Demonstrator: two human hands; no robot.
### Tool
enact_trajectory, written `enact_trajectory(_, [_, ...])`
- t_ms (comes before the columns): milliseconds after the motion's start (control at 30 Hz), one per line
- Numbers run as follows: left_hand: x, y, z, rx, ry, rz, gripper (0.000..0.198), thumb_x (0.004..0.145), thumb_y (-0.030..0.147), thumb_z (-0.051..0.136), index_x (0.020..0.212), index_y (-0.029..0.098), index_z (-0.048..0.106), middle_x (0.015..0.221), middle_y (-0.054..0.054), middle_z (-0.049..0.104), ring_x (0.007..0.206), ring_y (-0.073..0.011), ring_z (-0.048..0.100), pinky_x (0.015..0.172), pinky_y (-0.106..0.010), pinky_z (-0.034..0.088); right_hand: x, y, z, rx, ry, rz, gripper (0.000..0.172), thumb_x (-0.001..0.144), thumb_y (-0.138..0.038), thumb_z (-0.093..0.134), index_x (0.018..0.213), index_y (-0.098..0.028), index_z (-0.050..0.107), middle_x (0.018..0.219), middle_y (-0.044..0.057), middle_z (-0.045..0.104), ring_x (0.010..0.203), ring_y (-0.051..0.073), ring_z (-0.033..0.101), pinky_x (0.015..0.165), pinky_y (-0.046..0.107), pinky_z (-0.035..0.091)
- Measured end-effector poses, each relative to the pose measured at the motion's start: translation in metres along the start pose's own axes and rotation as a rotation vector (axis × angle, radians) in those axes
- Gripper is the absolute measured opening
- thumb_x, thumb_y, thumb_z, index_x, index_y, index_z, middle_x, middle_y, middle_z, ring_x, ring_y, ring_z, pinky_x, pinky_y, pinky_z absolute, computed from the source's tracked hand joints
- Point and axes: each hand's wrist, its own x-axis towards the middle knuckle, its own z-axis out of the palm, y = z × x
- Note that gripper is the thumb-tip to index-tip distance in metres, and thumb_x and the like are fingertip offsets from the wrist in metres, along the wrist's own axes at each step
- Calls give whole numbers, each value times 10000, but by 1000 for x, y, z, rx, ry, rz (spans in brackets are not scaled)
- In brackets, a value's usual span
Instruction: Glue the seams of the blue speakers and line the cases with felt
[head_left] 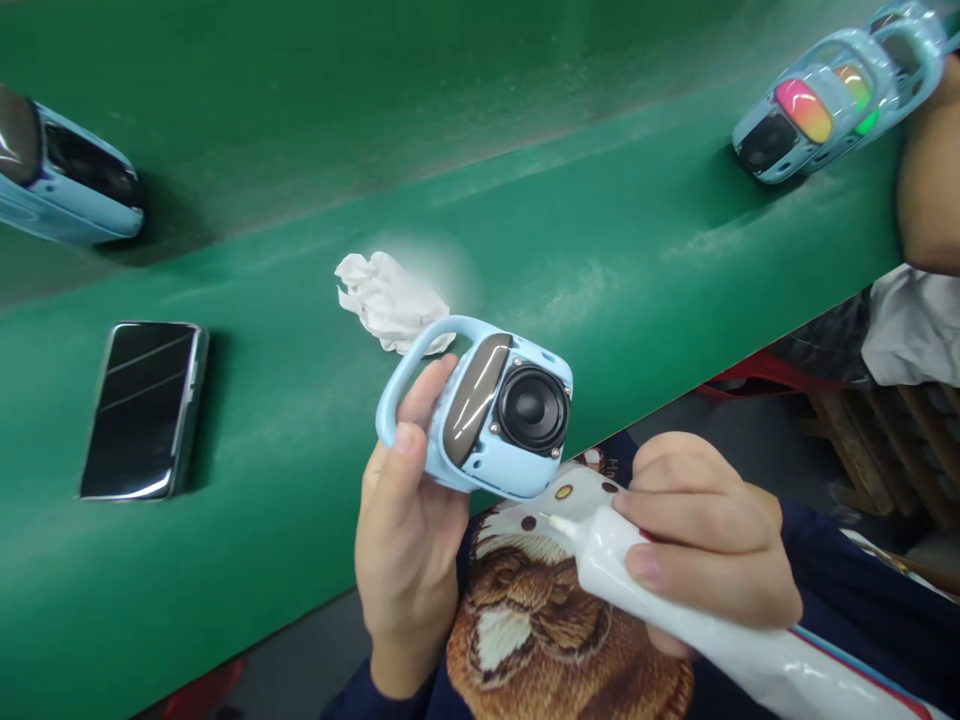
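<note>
My left hand (412, 530) grips a light-blue portable speaker (450, 440) by its carry handle and body. Its face, tilted up to the right, shows a round black driver (532, 408) with screws around it and a dark glossy panel (478, 400). In my right hand (705, 530) is a white glue tube (630, 575), fingers wrapped round it. The tube's thin nozzle (562, 524) points left, just below the speaker and apart from it. A crumpled white tissue (390, 300) lies on the green table (285, 420) behind the speaker.
A black smartphone (142, 410) lies at the left. Another blue speaker (82, 180) stands at the far left. At the upper right are several similar speakers (780, 120), some with coloured lit panels, beside another person's arm (930, 180). The table's front edge runs diagonally before me.
</note>
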Motion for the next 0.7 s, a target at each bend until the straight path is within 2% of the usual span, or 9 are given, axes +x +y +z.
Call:
enact_trajectory(33, [1,0,0,1,9,16,307,955,372,508,1198,320,689,1201,60,708,1116,-163,664,999,-251,511,2,1,-1,28,53,-59,258,951,-265,479,713,-205,557,634,-21,553,494,111,548,429,303,408])
enact_trajectory(67, [2,0,0,5,15,34,300,959,370,503,1181,318,697,1200,65,708,1123,-160,659,1020,-257,495,5,2,-2,48,53,-99,253,929,-211,492,688,-191,567,641,-11,559,505,115,554,433,304,410])
enact_trajectory(167, [3,0,-1,12,28,74,287,955,384,509,1148,321,712,1199,78,707,1149,-151,644,1077,-255,435,12,6,-6,59,-103,-153,246,904,-150,480,691,-178,601,647,1,573,510,122,552,436,309,406])
enact_trajectory(267, [3,0,0,37,55,89,305,939,430,527,1144,301,714,1208,60,705,1209,-182,607,1093,-300,433,15,9,-11,62,-176,-194,200,879,-143,505,727,-157,633,658,12,585,515,128,554,431,312,403])
enact_trajectory(467, [2,0,1,45,83,83,305,924,445,552,1131,295,718,1202,37,709,1281,-205,548,1112,-340,418,14,10,-9,44,-158,-205,192,845,-125,569,673,-170,641,616,-4,569,508,123,560,421,290,407])
enact_trajectory(700, [1,0,1,36,97,56,301,906,453,575,1129,311,720,1201,43,710,1238,-194,585,1085,-308,445,14,10,-8,15,-144,-213,265,868,-138,523,624,-189,614,606,-3,575,503,119,546,404,278,418])
